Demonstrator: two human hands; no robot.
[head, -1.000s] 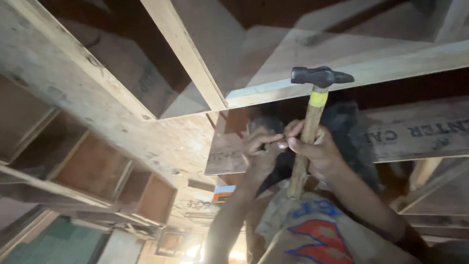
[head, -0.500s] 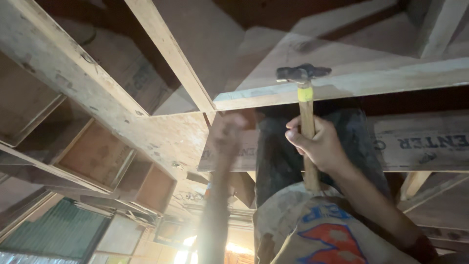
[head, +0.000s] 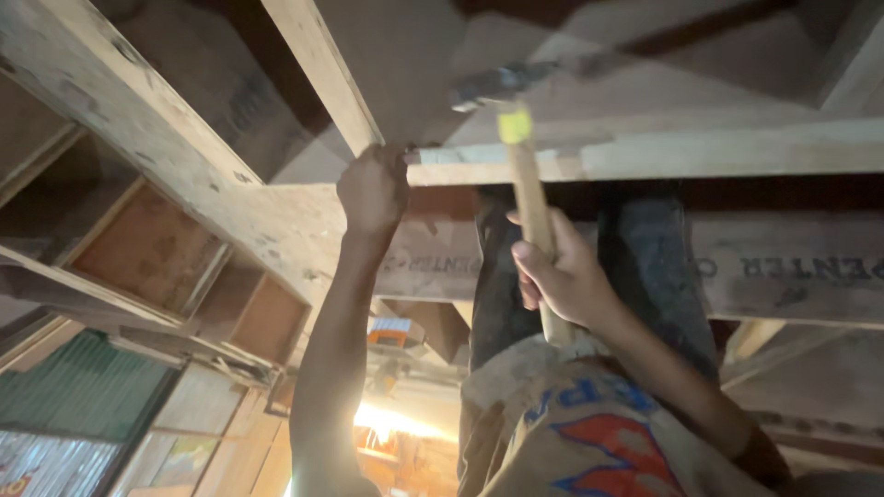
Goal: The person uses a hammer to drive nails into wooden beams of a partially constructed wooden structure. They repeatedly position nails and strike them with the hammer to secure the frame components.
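I look up at wooden roof framing. My right hand [head: 564, 276] grips the pale wooden handle of a hammer [head: 525, 184]. Its dark head [head: 488, 87] is blurred, just above a horizontal wooden batten [head: 718, 152]. My left hand [head: 373, 189] is raised with its fingers closed at the batten's left end, where it meets a sloping rafter [head: 322, 74]. Anything pinched in those fingers is hidden.
A wide diagonal beam [head: 138, 138] crosses the left. A board with printed letters [head: 792, 267] runs under the batten, with dark cloth [head: 649, 267] hanging before it. A printed sack [head: 589, 433] lies low in view. Green corrugated sheet [head: 83, 396] and a bright light [head: 396, 423] sit below.
My left hand left the hammer handle and rose to the batten's left end. The hammer swung up and left, and its head is now blurred above the batten.
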